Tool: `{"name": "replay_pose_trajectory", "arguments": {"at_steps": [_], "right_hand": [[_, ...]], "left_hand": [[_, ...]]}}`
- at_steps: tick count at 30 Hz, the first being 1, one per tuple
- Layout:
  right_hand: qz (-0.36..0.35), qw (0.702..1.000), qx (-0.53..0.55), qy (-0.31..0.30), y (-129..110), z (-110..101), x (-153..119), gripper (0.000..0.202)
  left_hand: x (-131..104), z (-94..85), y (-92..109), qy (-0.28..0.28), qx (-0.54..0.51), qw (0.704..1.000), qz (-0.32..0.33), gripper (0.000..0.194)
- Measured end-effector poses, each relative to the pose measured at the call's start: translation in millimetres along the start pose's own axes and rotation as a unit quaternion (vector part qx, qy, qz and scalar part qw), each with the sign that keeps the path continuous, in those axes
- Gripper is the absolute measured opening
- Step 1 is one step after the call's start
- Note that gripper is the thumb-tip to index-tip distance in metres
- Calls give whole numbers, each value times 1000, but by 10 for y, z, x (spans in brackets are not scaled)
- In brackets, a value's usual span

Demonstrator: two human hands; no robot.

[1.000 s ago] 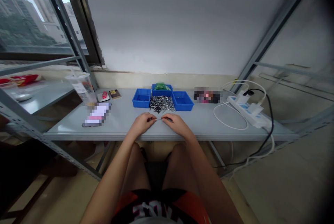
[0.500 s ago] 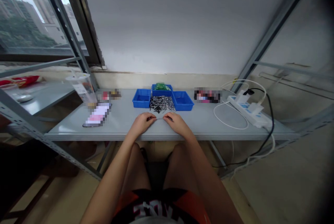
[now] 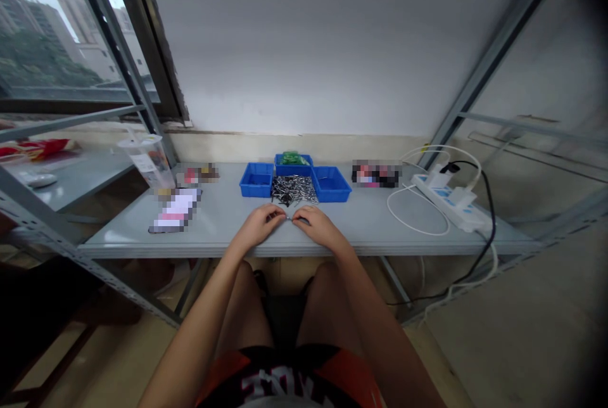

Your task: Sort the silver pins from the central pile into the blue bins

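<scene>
Over the front part of the grey table, my left hand (image 3: 259, 225) and my right hand (image 3: 320, 225) face each other, fingertips almost touching. Both are closed in a pinch. A small, slim metal piece (image 3: 289, 218) shows as a shiny bit between them; its exact kind is too small to tell, and the fingers cover most of it. Just beyond lies a heap of small silver and dark metal parts (image 3: 297, 189). Three blue trays surround the heap: a left tray (image 3: 255, 192), a right tray (image 3: 335, 196) and a back tray (image 3: 294, 169) holding green packets (image 3: 292, 158).
A phone (image 3: 175, 210) and a plastic cup (image 3: 148, 164) with a straw stand to the left. On the right are a white power strip (image 3: 449, 202) with plugs and a looping white cable (image 3: 418, 230). Blurred small items (image 3: 375, 175) lie beyond the right tray.
My fingertips have come closer together, and less of the thin piece between them shows. The view has shifted slightly; trays and heap stay in place.
</scene>
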State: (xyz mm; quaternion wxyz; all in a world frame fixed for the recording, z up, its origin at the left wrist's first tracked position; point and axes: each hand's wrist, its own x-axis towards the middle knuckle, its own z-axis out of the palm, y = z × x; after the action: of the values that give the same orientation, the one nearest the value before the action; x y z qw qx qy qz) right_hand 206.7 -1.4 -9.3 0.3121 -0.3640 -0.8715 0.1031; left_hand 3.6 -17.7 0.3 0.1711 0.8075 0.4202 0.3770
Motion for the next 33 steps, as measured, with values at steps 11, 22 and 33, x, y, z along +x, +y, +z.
{"name": "replay_pose_trajectory", "arguments": {"at_steps": [11, 22, 33], "right_hand": [[-16, 1000, 14, -4, -16, -2, -9, 14], [64, 996, 50, 31, -62, -43, -15, 16], [76, 995, 66, 28, -93, -68, -17, 19]], "left_hand": [[-13, -7, 25, -29, 0, 1000, 9, 19], [-35, 8, 1, 20, -45, 998, -42, 8], [-32, 1, 24, -1, -45, 998, -40, 24]]}}
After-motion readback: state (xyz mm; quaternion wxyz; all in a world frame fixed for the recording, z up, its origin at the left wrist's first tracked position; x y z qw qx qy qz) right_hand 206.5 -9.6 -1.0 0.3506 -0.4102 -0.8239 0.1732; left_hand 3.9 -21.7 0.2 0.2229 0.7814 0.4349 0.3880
